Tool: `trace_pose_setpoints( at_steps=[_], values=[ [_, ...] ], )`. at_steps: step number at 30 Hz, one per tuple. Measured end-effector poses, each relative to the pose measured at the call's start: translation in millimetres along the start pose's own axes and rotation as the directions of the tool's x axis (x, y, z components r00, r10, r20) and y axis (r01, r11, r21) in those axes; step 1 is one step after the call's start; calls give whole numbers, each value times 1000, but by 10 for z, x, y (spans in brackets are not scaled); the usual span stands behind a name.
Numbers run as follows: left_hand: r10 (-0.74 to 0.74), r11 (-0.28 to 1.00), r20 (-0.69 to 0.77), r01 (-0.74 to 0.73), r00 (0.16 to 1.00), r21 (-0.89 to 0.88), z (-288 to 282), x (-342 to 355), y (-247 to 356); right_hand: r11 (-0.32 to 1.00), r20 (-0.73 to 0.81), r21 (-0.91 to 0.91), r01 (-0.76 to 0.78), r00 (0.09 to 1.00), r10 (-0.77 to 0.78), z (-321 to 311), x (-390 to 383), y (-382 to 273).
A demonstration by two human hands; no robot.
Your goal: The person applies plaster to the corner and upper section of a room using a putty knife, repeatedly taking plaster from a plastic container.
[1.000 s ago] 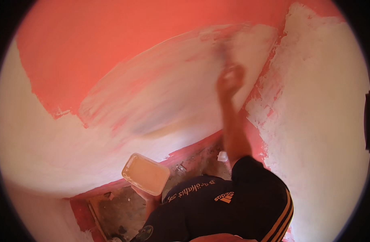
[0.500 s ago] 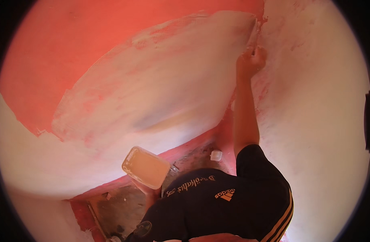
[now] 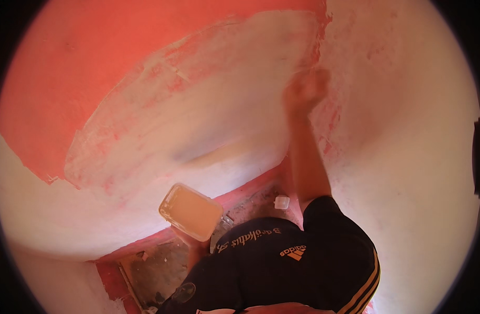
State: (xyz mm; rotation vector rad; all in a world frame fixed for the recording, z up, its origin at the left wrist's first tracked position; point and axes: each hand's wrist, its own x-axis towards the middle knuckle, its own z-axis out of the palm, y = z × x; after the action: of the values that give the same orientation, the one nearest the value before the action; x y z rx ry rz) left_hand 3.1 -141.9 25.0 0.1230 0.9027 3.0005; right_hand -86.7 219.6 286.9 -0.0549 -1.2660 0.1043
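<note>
My left hand (image 3: 193, 243) holds up a translucent rectangular tub (image 3: 190, 212) of pale filler from underneath, low in the view at centre. My right hand (image 3: 306, 90), blurred by motion, is raised at the top of the outstretched arm, near the corner where two walls meet. It is closed around a putty knife, whose blade is too smeared to make out now. Behind it the wall (image 3: 224, 110) carries a broad whitish, streaky coat over red paint, with solid red (image 3: 67, 63) at the upper left.
A pale wall (image 3: 407, 172) rises on the right, mottled red near the corner. A red band runs along the wall foot above a dirty floor (image 3: 156, 277), where a small white container (image 3: 281, 203) sits. My dark-sleeved body fills the lower middle.
My right hand first rose rightward toward the corner, then dropped back slightly down and left, its knife now smeared. The tub shifted up a little in view as the camera's angle changed.
</note>
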Motion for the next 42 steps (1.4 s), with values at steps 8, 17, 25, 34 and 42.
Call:
trace_pose_setpoints(
  at_steps=[8, 17, 25, 34, 42],
  values=[
    [-12, 997, 56, 16, 998, -73, -65, 156, -155, 908, 201, 405, -106, 979, 24, 572, -848, -610],
    [21, 998, -100, -27, 995, -57, -129, 165, -108, 997, 70, 43, -60, 996, 57, 316, -589, 352],
    [-33, 997, -25, 32, 999, -72, -357, 276, -220, 968, 230, 186, -166, 966, 121, 688, -1644, -214],
    [-44, 998, 22, 45, 999, -41, -1038, 431, -284, 258, 265, 895, -363, 900, 347, 263, -2496, -1158],
    [-76, 996, -107, 81, 991, 44, -1339, 516, -304, 968, 152, 53, -244, 960, 233, 276, -2421, -356]
  ],
)
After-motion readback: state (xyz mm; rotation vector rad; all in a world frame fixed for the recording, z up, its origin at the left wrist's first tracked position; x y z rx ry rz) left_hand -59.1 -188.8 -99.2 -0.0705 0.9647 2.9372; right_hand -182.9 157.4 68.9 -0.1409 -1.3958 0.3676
